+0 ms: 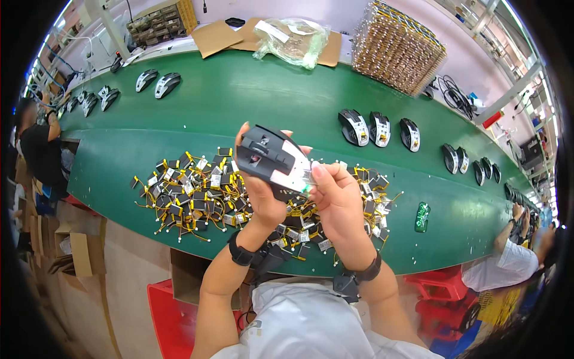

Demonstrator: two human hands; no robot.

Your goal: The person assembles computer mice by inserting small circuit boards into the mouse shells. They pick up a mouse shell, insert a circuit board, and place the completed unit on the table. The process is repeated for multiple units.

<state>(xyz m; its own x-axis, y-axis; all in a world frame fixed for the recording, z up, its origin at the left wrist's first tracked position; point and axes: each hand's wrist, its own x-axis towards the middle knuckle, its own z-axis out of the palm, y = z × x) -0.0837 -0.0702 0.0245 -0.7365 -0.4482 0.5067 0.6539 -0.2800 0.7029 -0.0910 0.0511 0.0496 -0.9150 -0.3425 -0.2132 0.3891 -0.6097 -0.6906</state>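
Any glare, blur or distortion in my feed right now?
Head view: the green workbench bows and the corners go black; same view, faint sheen on its surface; same view, the co-worker at right looks blurred, the held computer mouse fairly crisp.

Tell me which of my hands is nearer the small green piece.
Right. Your right hand is left of the green piece; your left hand, holding the mouse, is farther left.

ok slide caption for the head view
Left hand grips a black-and-silver mouse, right hand touching its end, above wired batteries heaped on a green bench.
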